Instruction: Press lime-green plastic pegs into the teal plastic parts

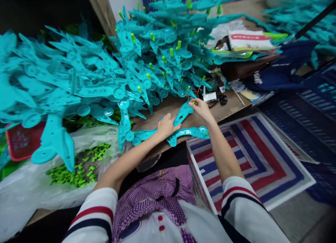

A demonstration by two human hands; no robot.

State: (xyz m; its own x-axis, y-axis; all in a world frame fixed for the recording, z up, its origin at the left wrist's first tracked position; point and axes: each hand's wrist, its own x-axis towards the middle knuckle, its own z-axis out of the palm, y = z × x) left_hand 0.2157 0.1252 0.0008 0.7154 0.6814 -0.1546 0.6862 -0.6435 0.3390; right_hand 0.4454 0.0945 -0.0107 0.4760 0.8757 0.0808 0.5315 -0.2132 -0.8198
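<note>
Hands (183,118) hiding teal part (183,112) (partly)

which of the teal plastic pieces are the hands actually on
The teal piece lying flat on the brown tabletop, apart from the heaps. The left hand presses its near end, the right hand pinches a green peg at its far end.

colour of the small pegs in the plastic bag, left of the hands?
Bright green pegs, loose in a clear plastic bag; the head view shows them.

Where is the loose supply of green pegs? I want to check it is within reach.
The green pegs lie in an open clear plastic bag at lower left, beside the left forearm.
</note>
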